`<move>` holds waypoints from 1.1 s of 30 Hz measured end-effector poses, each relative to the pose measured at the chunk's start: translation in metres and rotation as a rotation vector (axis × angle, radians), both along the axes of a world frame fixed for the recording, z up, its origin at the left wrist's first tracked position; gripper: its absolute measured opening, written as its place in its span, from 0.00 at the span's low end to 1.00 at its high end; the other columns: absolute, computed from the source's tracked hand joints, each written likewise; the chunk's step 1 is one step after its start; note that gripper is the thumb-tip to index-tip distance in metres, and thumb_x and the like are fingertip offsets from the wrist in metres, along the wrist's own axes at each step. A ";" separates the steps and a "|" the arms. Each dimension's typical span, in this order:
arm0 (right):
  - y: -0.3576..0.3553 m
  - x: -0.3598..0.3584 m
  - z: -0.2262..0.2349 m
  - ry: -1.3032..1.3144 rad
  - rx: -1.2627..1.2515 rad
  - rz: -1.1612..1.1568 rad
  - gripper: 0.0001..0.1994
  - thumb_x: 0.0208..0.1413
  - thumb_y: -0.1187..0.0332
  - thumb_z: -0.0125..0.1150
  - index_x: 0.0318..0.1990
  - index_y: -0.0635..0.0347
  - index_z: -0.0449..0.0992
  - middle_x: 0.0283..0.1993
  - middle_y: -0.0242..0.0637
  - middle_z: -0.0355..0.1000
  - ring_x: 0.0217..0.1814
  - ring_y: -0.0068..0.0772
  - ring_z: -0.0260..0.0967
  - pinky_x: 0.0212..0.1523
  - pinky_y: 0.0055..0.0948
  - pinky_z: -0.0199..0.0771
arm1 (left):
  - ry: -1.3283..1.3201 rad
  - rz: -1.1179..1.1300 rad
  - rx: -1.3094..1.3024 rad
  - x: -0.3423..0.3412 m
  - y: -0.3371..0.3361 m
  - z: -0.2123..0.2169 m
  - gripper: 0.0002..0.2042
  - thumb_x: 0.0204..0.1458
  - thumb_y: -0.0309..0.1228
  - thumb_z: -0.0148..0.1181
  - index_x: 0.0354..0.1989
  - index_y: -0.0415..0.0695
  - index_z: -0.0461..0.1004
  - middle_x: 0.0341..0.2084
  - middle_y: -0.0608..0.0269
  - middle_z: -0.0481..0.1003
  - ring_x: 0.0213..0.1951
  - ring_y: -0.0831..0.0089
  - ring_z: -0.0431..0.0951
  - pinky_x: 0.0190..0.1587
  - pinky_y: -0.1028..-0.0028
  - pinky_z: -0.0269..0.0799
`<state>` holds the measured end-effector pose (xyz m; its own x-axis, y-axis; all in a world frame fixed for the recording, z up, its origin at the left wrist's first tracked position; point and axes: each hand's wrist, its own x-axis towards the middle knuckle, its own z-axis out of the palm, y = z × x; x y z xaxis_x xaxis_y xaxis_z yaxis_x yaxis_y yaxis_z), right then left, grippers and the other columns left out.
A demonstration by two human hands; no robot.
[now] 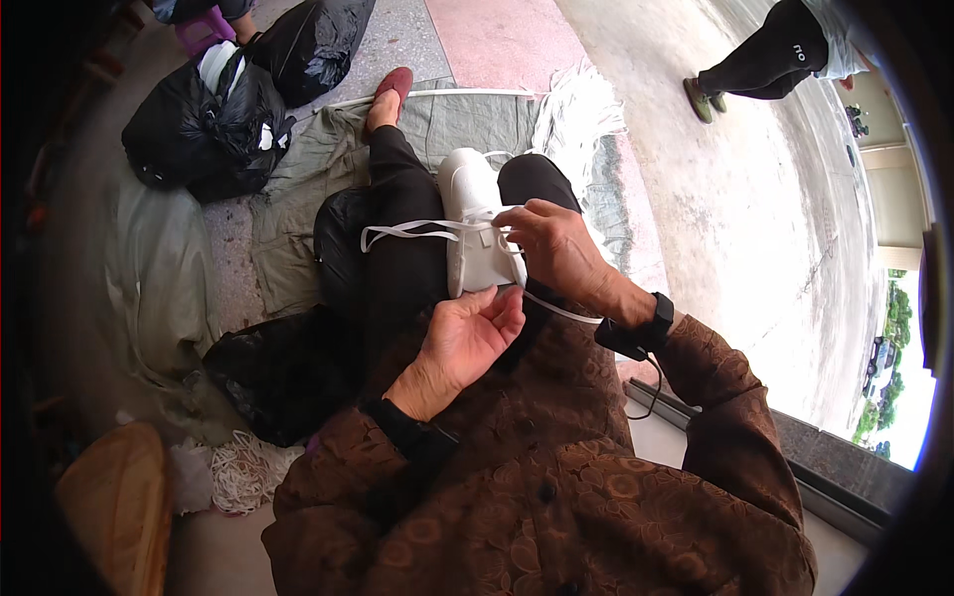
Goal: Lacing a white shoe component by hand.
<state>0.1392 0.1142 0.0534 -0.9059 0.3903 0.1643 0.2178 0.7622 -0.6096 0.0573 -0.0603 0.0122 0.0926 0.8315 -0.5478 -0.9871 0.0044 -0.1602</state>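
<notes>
A white shoe (467, 186) rests between my thighs with its toe pointing away from me. A flat white shoelace (402, 230) runs through its upper part; one loop lies out to the left over my dark trouser leg, and another length trails right toward my wrist. My right hand (558, 248) is closed at the shoe's right eyelets, its fingertips pinching the lace. At the near end of the shoe, my left hand (465, 343) has its thumb and curled fingers at the tongue's edge. The exact grip of its fingertips is partly hidden.
Black plastic bags (199, 124) stand at the far left. White laces (586, 109) are heaped beyond my right knee, and more lie in a tangled pile (248, 472) near a wooden board-like piece (119, 507). Another person's legs (760, 65) show at far right; a purple stool (204, 30) is far left.
</notes>
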 end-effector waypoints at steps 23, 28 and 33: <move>-0.001 -0.019 -0.047 0.032 -0.392 -0.017 0.11 0.41 0.76 0.74 0.34 0.57 0.79 0.30 0.32 0.70 0.30 0.23 0.70 0.30 0.25 0.72 | -0.206 0.016 0.267 -0.007 -0.005 -0.030 0.17 0.65 0.46 0.48 0.39 0.42 0.69 0.27 0.70 0.69 0.32 0.72 0.68 0.36 0.71 0.66; 0.009 -0.015 -0.041 0.123 -0.018 0.182 0.16 0.35 0.73 0.70 0.37 0.57 0.77 0.37 0.37 0.68 0.38 0.46 0.70 0.36 0.36 0.73 | 0.126 -0.114 0.024 -0.006 -0.001 -0.005 0.24 0.67 0.47 0.44 0.55 0.34 0.65 0.40 0.57 0.75 0.45 0.63 0.74 0.51 0.63 0.72; -0.083 -0.007 0.018 0.106 -0.317 0.547 0.13 0.49 0.69 0.65 0.41 0.62 0.73 0.41 0.43 0.70 0.46 0.41 0.73 0.46 0.35 0.76 | -0.318 -0.037 0.233 -0.027 -0.008 0.009 0.20 0.69 0.41 0.41 0.53 0.32 0.66 0.28 0.65 0.70 0.26 0.78 0.70 0.33 0.78 0.70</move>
